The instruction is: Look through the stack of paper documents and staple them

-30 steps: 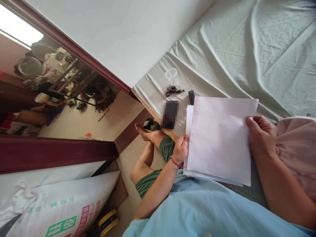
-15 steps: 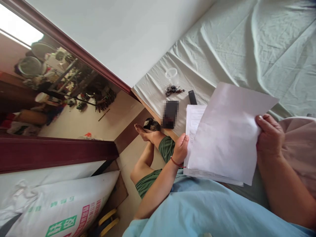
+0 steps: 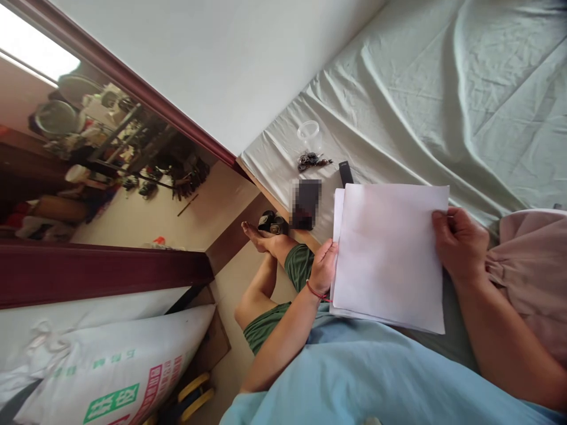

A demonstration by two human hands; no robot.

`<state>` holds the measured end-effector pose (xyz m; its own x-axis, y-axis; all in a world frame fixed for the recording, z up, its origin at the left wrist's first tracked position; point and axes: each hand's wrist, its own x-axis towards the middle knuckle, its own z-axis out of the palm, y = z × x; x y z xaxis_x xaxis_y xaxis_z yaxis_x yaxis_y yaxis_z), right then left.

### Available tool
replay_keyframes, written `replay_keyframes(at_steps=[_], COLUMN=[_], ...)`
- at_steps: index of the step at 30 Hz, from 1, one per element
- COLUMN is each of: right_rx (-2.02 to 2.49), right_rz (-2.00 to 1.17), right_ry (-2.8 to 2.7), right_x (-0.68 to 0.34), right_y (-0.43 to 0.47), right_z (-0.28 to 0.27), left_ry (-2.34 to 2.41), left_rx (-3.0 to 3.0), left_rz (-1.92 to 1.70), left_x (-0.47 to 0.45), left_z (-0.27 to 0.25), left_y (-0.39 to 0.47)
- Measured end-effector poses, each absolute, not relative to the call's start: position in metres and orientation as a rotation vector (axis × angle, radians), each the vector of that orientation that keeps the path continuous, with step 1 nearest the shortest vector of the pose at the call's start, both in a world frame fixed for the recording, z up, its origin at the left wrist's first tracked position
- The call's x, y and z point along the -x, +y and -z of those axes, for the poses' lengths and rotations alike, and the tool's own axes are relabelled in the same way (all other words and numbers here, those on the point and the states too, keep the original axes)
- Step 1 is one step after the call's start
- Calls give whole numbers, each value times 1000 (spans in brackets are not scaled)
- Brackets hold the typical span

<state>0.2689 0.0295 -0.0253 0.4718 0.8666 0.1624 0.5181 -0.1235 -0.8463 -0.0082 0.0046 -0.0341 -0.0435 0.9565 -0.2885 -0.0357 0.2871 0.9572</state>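
Note:
A stack of white paper sheets lies over my lap, its blank top sheet almost square with those beneath. My left hand is closed on the stack's left edge, thumb on top, a red cord round the wrist. At the upper right edge, my right hand pinches the paper between thumb and fingers. Whether it grips only the top sheet or several, I cannot tell. Just beyond the stack's top edge lies a narrow black object, partly covered by the paper.
On the pale green bedsheet are a clear plastic cup, a bunch of keys and a dark blurred-out object. Pink cloth lies at right. A white printed sack stands lower left, beside a doorway.
My right hand has moved left and slightly down, bringing the tilted top sheet down over the stack. The printed page underneath is now covered. My left hand has stayed put.

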Motion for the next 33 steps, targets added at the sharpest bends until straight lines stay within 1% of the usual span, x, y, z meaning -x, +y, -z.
replay_keyframes(at_steps=[4,11,19,33], right_rx=[1740,1722,1720,1729], right_rz=[-513,-579,-589,-595], right_ry=[-1223,-1178,-1173,-1195], right_x=[-266,-264,-263,-262], right_y=[28,26,26,25], right_z=[24,29,30,29], left_ry=[1341,1346,1377,1400], left_rx=[-874,-1051,-1193,-1269], left_rz=[-1051,-1039,-958,-956], left_x=[6,4,5,3], left_z=[35,26,29,28], left_y=[4,1,-1,-2])
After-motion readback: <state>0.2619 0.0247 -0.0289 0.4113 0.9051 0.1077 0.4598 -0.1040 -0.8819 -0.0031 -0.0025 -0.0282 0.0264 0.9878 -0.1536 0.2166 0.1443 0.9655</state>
